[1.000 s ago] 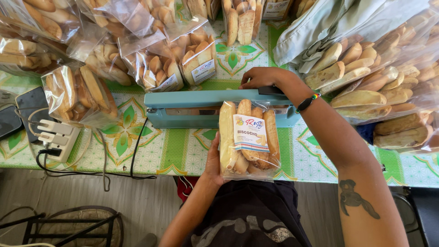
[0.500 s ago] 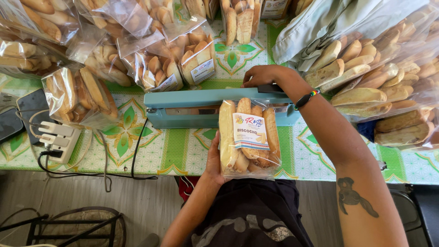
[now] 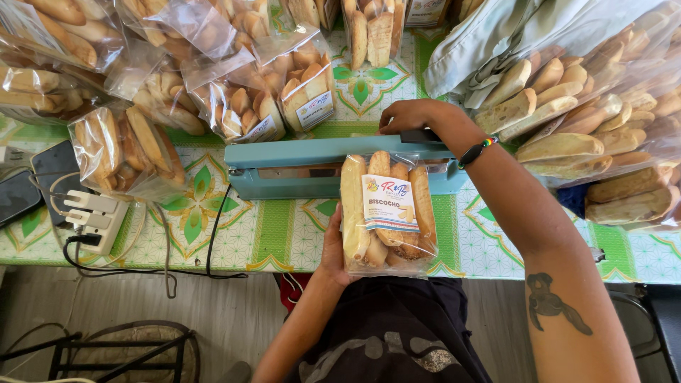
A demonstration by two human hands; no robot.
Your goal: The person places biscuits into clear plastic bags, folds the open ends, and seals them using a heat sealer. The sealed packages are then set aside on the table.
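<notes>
A clear plastic bag of long toasted bread sticks (image 3: 386, 213) with a white label lies with its top end under the arm of a teal heat sealer (image 3: 298, 167). My left hand (image 3: 332, 248) holds the bag from below at its lower left. My right hand (image 3: 408, 117) presses down on the black handle at the sealer's right end; a beaded band sits on that wrist.
Several filled bags of bread (image 3: 234, 99) crowd the far side of the green patterned tablecloth (image 3: 269, 234). A large open sack of loose bread (image 3: 589, 135) lies at right. A white power strip (image 3: 92, 216), black cables and a phone (image 3: 14, 198) sit at left.
</notes>
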